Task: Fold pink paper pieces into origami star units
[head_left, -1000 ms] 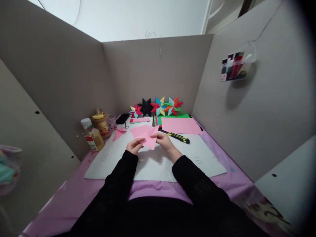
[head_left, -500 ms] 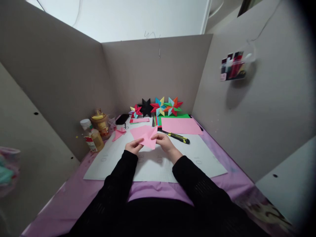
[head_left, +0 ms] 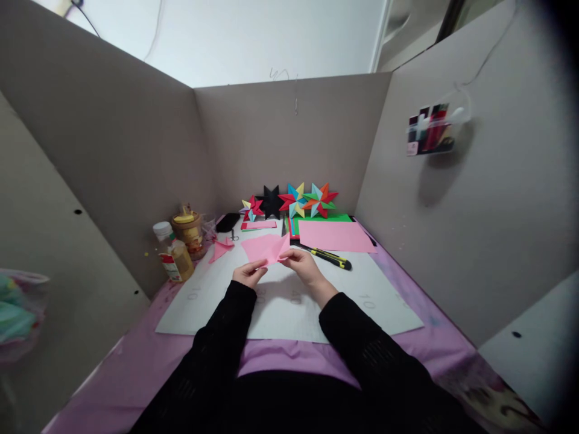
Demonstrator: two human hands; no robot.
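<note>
A creased sheet of pink paper [head_left: 261, 247] is held up over the white board between both my hands. My left hand [head_left: 249, 274] pinches its near left edge between thumb and fingers. On the other side, my right hand [head_left: 302, 264] grips the near right part, where a fold stands up. To the left of the sheet lies a folded pink paper piece [head_left: 221, 249], beside small scissors [head_left: 234, 236]. Just beyond my right hand rests a yellow and black utility knife [head_left: 330, 259].
The white board [head_left: 203, 313] lies on a purple cloth [head_left: 136, 361]. Several folded paper stars [head_left: 296, 200] lean on the back wall, above stacked coloured paper [head_left: 337, 235]. A glue bottle [head_left: 174, 256] and a jar [head_left: 187, 232] stand left. Grey panels enclose three sides.
The pink sheet has tilted flatter, and its near corner no longer hangs down between my hands. Both hands still hold it. The whole view has shifted slightly.
</note>
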